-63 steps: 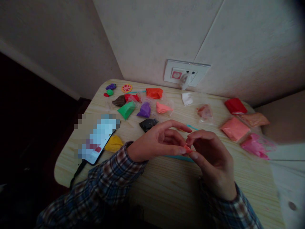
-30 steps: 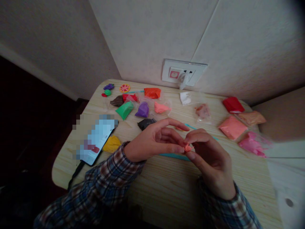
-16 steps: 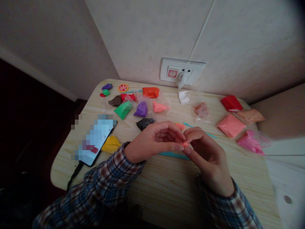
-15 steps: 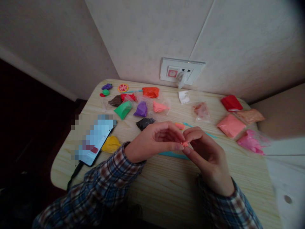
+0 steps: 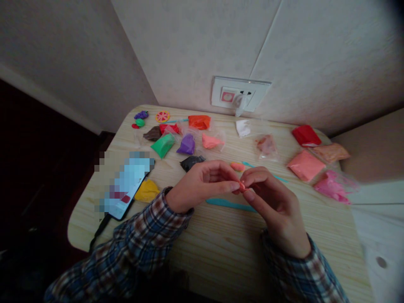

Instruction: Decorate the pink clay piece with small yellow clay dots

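Between the fingertips of both hands is a small piece of salmon-pink modelling clay (image 5: 242, 186). My left hand (image 5: 205, 185) pinches it with thumb and forefinger from the left. From the right, my right hand (image 5: 271, 202) grips it between thumb and forefinger. Just behind the fingers lies a pink-orange clay roll (image 5: 237, 166) on the table, beside a thin blue tool (image 5: 279, 176). A flat blue clay knife (image 5: 230, 205) rests below the hands, its right end hidden by my right thumb.
Bags of clay lie about the wooden table (image 5: 214, 261): green (image 5: 163, 145), purple (image 5: 187, 144), black (image 5: 192, 163), yellow (image 5: 147, 191), and several pink and red ones at right. A phone (image 5: 132, 185) lies left. Small clay models, including grapes (image 5: 141, 114), sit far left.
The fingertips have shifted slightly on the clay piece, which sits a little higher and further left. More of the blue knife and the pink-orange roll shows.
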Action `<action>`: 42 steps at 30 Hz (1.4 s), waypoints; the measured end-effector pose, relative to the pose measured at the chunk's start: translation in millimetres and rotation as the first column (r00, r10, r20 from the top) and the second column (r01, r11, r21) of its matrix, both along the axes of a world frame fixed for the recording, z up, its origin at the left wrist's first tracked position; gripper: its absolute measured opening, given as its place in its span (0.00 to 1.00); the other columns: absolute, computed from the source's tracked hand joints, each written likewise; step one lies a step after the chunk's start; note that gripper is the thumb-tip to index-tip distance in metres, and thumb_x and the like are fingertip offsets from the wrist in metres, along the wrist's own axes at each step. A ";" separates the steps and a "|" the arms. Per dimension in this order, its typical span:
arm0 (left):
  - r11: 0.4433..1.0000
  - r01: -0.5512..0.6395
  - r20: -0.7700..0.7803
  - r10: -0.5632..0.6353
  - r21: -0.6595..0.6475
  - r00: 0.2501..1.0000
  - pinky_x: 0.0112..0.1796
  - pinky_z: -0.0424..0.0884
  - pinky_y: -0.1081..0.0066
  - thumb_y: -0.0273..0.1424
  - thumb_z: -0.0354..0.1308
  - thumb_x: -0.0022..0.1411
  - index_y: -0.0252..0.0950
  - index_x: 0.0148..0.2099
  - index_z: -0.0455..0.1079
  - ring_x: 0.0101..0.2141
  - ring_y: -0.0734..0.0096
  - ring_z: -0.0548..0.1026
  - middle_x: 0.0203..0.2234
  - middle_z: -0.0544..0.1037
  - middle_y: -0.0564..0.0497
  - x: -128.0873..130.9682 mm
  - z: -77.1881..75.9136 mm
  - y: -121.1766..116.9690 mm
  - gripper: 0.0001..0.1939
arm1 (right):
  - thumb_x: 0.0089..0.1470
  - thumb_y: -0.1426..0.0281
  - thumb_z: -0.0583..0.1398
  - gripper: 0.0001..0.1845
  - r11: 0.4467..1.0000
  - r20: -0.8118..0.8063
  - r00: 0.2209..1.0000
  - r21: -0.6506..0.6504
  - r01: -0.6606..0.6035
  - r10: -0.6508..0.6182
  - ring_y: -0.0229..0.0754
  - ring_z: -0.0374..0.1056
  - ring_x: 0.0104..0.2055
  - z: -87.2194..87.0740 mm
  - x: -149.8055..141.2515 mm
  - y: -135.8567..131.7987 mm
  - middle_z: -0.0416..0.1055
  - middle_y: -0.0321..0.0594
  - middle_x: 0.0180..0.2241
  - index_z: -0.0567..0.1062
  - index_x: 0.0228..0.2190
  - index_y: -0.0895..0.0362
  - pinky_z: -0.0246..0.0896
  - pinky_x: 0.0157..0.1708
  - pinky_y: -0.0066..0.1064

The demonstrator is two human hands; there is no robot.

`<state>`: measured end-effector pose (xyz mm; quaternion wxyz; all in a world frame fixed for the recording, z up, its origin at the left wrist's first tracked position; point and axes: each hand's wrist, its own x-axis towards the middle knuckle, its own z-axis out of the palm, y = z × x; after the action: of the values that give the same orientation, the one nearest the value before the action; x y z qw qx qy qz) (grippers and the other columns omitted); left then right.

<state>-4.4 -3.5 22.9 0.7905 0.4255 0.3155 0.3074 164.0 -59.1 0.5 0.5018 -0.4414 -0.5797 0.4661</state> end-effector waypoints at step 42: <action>0.993 -0.064 0.028 0.067 -0.097 0.997 0.35 0.71 0.76 0.23 0.65 0.51 0.32 0.30 0.73 0.28 0.80 0.76 0.23 0.78 0.56 2.2 -4.0 -2.5 0.04 | 0.55 0.79 0.60 0.08 0.934 0.205 0.950 0.316 0.165 -0.237 0.40 0.65 0.38 -1.8 -3.1 -2.7 0.69 0.36 0.33 0.73 0.34 0.53 0.60 0.38 0.36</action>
<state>-2.2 -6.1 18.9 0.8043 0.3716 0.3315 0.3243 160.9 -61.9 -1.3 0.5336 -0.4718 -0.6506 0.2634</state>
